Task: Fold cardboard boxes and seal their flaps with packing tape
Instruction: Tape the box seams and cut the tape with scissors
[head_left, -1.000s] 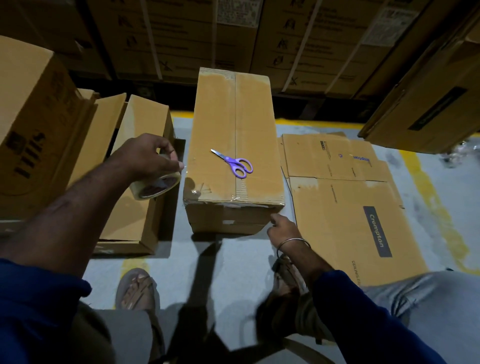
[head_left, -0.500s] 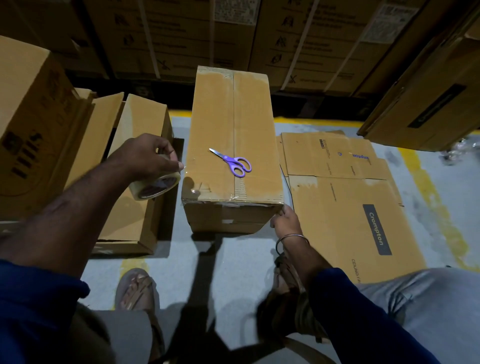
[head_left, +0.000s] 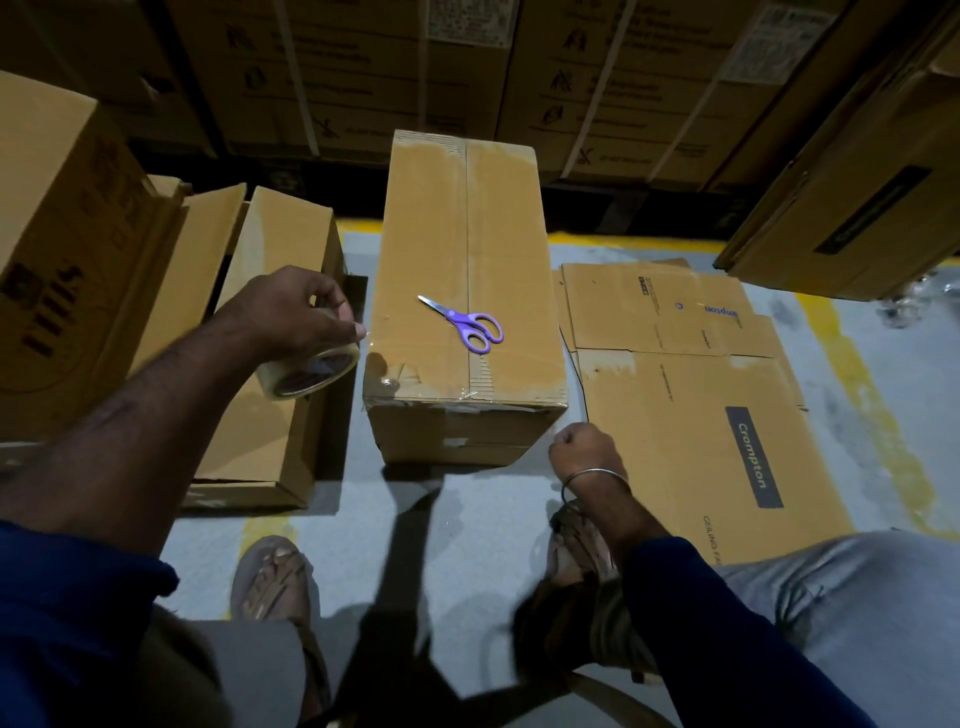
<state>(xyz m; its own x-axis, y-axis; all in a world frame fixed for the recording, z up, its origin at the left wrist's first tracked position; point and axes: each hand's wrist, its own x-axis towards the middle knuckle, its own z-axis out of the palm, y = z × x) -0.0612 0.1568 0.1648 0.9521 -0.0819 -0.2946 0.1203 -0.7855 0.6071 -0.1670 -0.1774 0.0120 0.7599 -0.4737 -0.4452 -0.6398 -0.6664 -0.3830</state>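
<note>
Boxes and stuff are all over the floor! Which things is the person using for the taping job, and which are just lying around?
For the job:
- tape roll, held in the left hand
- middle box, flaps closed
- purple scissors, lying on that box
- flat cardboard, beside the right hand

Just lying about:
- stacked boxes along the back
- big box on the left

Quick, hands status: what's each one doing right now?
Left hand: gripping the tape roll beside the box.
Right hand: fingers curled, holding nothing visible, near the box's bottom corner.
</note>
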